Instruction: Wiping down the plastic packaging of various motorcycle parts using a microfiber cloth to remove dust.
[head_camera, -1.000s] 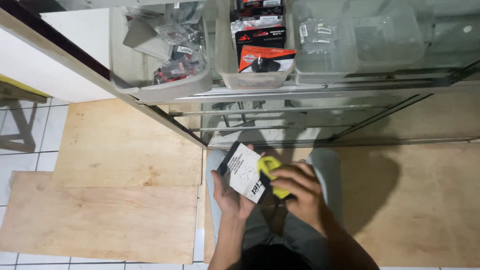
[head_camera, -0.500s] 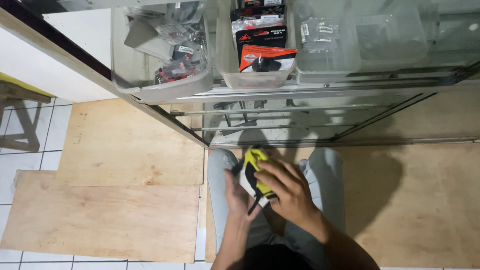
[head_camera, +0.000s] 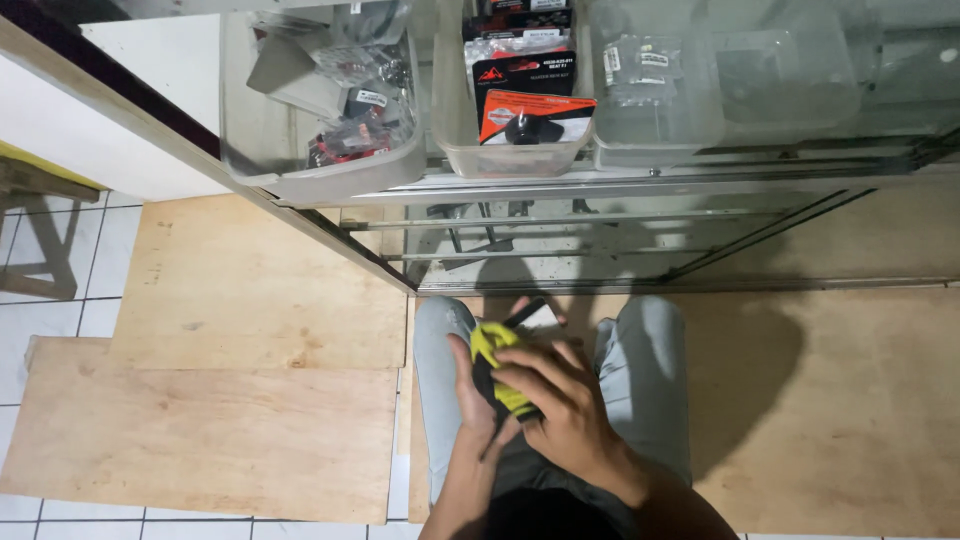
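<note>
Both forearms run up from the bottom edge and meet over my lap, between my knees. My left hand (head_camera: 478, 400) sits underneath, palm turned inward, thumb pointing up along the left side, fingers (head_camera: 470, 365) mostly hidden. My right hand (head_camera: 560, 400) lies over the top, back of hand toward the camera, fingers (head_camera: 525, 375) spread and curled leftward, clamped down. Right wrist bends slightly inward. Hands touch one another.

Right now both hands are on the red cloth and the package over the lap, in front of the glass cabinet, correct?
Not quite: the cloth is yellow, not red. The head view shows the left hand and right hand on it and the package, over the lap, before the glass cabinet.
</note>
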